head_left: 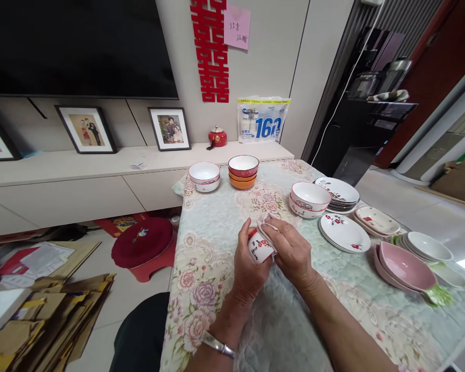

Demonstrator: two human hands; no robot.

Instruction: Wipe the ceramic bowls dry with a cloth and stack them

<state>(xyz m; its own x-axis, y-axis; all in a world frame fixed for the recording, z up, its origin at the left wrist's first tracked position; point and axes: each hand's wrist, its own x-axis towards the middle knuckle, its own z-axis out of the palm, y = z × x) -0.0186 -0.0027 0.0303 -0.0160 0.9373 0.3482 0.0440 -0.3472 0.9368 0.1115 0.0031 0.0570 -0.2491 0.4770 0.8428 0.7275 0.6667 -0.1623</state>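
A small white bowl [260, 249] with red blossoms, dark writing and a red rim is tilted between my hands above the table. My left hand [248, 263] wraps round its side and base. In my right hand [292, 250] a pale cloth [266, 221] is pressed against the bowl's edge; my fingers hide part of both. Beyond my hands stand stacked white bowls [204, 173] with red rims and a pile of red and orange bowls [243, 173]. To the right of my hands is another pair of white bowls [309, 199].
Flowered cloth covers the table [201, 289]. Along its right side sit plates [344, 232], square dishes [377, 219], pale bowls [430, 245] and pink leaf-handled bowls [406, 266]. A red stool [142, 243] and flattened cardboard [73, 310] are on the floor at left.
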